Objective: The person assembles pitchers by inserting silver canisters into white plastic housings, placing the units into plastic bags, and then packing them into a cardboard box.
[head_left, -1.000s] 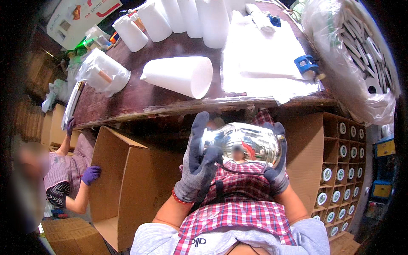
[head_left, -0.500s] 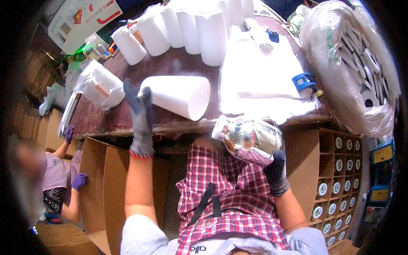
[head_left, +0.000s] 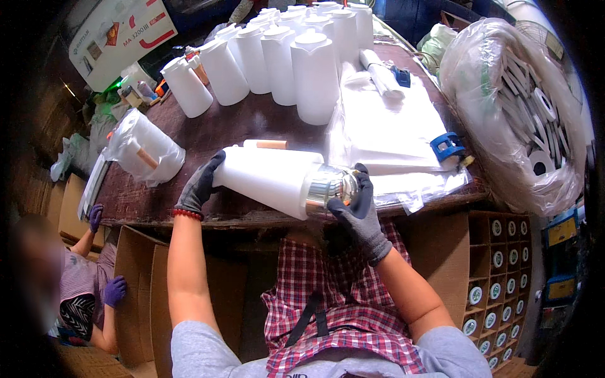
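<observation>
A white jug body (head_left: pixel 268 179) lies tilted on its side over the table's near edge, its wide end toward my right. A tan handle (head_left: pixel 268 144) shows along its far side. My left hand (head_left: pixel 198 186) is closed round the narrow end. A silver, mirror-like flask liner (head_left: pixel 331 189) sits partly inside the wide end, its rounded end sticking out. My right hand (head_left: pixel 365 220), in a grey glove with dark fingers, grips that rounded end with thumb and fingers. The liner's far part is hidden in the jug.
Several white jugs (head_left: pixel 313 79) stand at the back. A plastic-wrapped jug (head_left: pixel 148 154) is at left, clear plastic sheets (head_left: pixel 403 135) and a blue tape dispenser (head_left: pixel 447 146) at right. Beyond are a bag of white pieces (head_left: pixel 463 113), a compartmented box (head_left: pixel 479 261) and a co-worker's gloved hand (head_left: pixel 115 291).
My left hand has taken hold of the jug's narrow end. My right hand has raised the silver liner from over my lap and put it partly into the jug's wide end.
</observation>
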A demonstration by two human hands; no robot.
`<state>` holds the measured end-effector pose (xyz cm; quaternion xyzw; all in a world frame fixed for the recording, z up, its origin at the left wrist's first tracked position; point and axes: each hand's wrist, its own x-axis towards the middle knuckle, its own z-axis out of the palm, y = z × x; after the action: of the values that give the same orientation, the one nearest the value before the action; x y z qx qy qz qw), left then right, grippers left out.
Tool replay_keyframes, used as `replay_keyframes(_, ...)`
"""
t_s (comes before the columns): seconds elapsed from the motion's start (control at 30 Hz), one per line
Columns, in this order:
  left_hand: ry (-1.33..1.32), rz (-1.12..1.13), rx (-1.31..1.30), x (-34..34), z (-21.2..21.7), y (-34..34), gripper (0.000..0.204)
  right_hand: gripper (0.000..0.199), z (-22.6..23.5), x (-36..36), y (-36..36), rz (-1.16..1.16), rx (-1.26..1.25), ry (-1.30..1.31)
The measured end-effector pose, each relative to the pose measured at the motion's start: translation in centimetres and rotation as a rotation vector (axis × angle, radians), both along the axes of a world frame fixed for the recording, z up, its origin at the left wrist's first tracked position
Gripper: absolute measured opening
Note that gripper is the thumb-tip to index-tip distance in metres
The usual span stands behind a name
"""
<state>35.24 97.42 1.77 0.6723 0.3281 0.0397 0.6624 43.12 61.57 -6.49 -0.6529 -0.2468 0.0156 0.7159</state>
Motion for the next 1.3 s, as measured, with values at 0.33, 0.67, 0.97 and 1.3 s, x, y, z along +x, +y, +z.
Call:
replay_keyframes(0.33, -0.357, -0.100, -0.311, -5.4, -2.2, -5.3, 0.063, 0.086, 1.3, 0.9, -2.5, 0.345, -0.240, 0.078)
replay_keyframes(0.67, -0.224, -0.341, -0.068, -11.2, -5.7, -11.9, 0.075, 0.082, 6.3, -3.5, -9.4, 0.442, -0.284, -0.418)
replay_keyframes(0.97, -0.584, -0.120, -0.381, -13.7, -1.9, -22.7, 0.094, 0.069, 4.1, -5.6, -14.0, 0.427, -0.223, 0.159)
replay_keyframes(1.3, -0.615, 0.185, -0.843, -14.1, -10.9, -23.0, 0.061, 0.043, 16.4, 13.7, -24.7, -0.207, -0.324, -0.643)
